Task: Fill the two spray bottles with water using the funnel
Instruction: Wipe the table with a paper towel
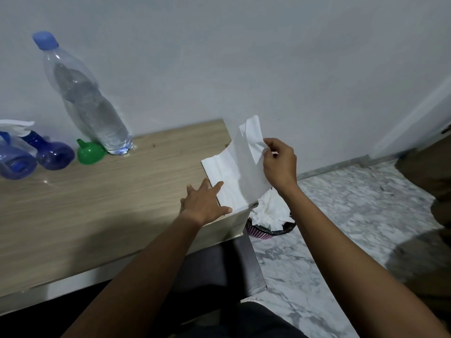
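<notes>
I am pinching a tissue (246,152) with my right hand (279,164); my left hand (203,203) is pressing flat, fingers spread, on the tissue stack (219,172) at the table's (97,203) right edge. A water bottle (85,101), part full, is standing at the back edge.

left hand (205,203) pressed flat, fingers spread; right hand (278,164) raised, pinching.

Two blue translucent plastic spray bottles stand at the far left of the frame, one (15,157) at the edge and one (52,152) beside it. One green plastic funnel (90,153). One clear plastic water bottle with a blue cap (85,98). One stack of white paper tissues (234,176), centre. One pink mesh wastebasket (258,231), lower centre.
</notes>
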Tool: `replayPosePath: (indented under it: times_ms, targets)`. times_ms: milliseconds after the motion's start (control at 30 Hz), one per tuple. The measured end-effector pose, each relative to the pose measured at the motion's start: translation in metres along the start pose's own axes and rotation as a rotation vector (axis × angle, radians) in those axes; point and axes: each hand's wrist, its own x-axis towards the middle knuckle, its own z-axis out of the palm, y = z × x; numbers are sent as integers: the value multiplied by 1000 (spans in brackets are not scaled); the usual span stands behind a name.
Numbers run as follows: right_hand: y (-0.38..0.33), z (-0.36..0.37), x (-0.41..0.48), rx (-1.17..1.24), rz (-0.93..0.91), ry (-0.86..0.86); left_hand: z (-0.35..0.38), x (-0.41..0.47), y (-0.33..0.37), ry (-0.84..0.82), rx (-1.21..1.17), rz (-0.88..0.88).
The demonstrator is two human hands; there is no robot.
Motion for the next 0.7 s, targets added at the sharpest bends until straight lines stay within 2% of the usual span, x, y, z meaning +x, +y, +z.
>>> replayPosePath:
  times_ms: [233,433,700]
  targets:
    - [-33,-8,14,73,-102,-74,1,-1,0,3,15,-9]
    - [-56,-9,17,106,-144,-50,0,-3,0,15,13,-2]
    - [-78,23,-3,154,-148,-125,4,-16,-26,138,-92,39]
